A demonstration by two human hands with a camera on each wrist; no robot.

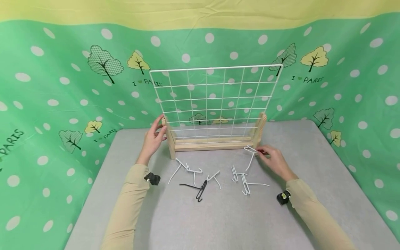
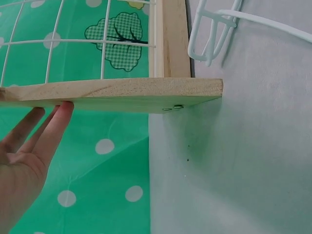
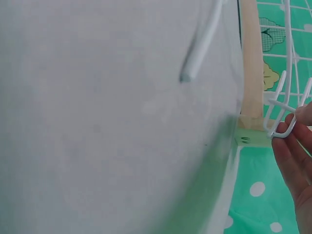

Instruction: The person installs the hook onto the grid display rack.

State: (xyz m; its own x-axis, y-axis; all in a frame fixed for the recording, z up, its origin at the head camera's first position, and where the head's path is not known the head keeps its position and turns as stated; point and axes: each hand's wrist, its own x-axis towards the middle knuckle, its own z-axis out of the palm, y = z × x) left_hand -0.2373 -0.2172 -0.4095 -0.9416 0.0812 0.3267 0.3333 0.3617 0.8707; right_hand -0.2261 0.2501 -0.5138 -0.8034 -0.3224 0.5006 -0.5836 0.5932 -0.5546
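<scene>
I see the left hand (image 1: pixel 153 139), fingers straight, touching the wooden stand (image 1: pixel 171 142) at 10 o'clock. The right hand (image 1: pixel 275 160) pinches a white wire hook (image 1: pixel 251 157) at 2 o'clock, beside the wire grid panel (image 1: pixel 215 100).
</scene>
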